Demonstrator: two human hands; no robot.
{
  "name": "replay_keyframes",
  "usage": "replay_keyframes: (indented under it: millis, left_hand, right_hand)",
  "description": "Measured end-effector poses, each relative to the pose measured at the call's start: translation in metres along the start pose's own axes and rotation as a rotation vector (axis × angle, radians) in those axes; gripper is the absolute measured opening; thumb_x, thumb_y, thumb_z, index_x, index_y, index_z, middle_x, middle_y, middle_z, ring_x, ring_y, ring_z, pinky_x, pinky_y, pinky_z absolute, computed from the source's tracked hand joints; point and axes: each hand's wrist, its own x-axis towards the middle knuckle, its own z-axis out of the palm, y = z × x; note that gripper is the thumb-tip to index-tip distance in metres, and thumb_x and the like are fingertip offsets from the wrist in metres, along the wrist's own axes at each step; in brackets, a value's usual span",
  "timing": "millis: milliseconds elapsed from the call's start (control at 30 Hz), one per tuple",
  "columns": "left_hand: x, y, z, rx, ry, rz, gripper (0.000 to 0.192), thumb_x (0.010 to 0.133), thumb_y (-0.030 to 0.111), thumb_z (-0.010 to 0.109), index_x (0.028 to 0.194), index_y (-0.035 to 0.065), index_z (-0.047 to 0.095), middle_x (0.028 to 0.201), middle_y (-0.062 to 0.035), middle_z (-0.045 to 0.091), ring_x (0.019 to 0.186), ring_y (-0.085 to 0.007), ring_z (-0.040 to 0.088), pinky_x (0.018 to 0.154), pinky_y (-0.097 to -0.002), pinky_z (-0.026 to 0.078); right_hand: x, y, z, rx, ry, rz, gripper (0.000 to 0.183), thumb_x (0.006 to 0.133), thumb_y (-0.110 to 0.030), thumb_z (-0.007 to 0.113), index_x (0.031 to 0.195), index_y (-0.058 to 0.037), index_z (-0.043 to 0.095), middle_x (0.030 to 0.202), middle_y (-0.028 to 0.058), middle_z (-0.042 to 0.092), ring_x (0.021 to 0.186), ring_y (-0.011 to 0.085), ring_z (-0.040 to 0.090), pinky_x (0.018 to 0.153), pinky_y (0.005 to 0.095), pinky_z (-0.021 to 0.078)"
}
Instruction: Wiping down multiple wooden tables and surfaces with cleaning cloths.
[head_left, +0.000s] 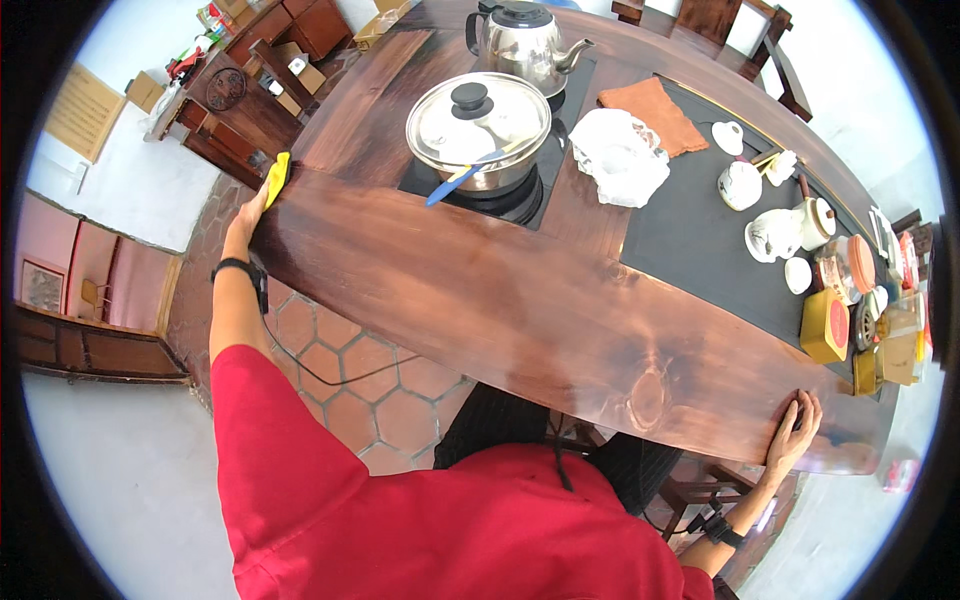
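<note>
My left hand (248, 217) is stretched to the far left end of the wooden table (450, 262), with a yellow cloth (278, 180) under its fingers at the table's edge. At the near right edge my right hand (796, 435) rests on the wood, fingers spread a little, holding nothing. A steel pot (495, 176) with a glass lid (442, 127) stands on the black cooktop (420, 178); a blue-handled utensil (453, 185) lies at its near side. Behind it stands a steel kettle (525, 52).
A crumpled white plastic bag (621, 161) and a brown cloth (652, 112) lie right of the pot. The dark tea tray (690, 225) bears white teaware (772, 234), jars and a yellow tin (823, 326). Wooden chairs stand beyond the table and at the upper left.
</note>
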Motion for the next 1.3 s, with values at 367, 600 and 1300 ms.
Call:
replay_keyframes:
  millis: [367,600,1300]
  left_hand:
    - [-0.126,-0.05,0.043,-1.081,-0.196,0.08,0.063,0.095,0.057,0.04,0.137,0.0114,0.045,0.138,-0.0091,0.049,0.127,-0.0268,0.046,0.106,-0.0439,0.037]
    - [-0.238,-0.046,0.168,-1.102,0.057,0.304,0.057,0.099,0.048,0.031,0.143,0.0118,0.034,0.145,-0.0095,0.039,0.132,-0.0282,0.036,0.109,-0.0472,0.029]
    - [-0.554,0.104,0.162,-0.599,-1.238,0.277,0.056,0.078,-0.003,0.054,0.133,0.0006,0.044,0.123,-0.0091,0.057,0.116,-0.0225,0.055,0.103,-0.0365,0.042]
  right_hand:
    - [-0.004,-0.001,0.002,0.017,0.025,-0.039,0.025,0.094,-0.016,0.055,0.114,-0.0027,0.062,0.121,0.0154,0.056,0.115,0.031,0.052,0.099,0.0396,0.0391]
    - [-0.003,-0.007,0.002,0.019,0.044,-0.031,0.026,0.094,-0.018,0.056,0.113,-0.0024,0.063,0.121,0.0157,0.056,0.114,0.0314,0.053,0.098,0.0396,0.0403]
    - [-0.002,-0.009,-0.002,0.092,0.198,-0.048,0.022,0.087,-0.017,0.062,0.105,-0.0048,0.066,0.111,0.0128,0.062,0.108,0.0318,0.055,0.094,0.0406,0.043]
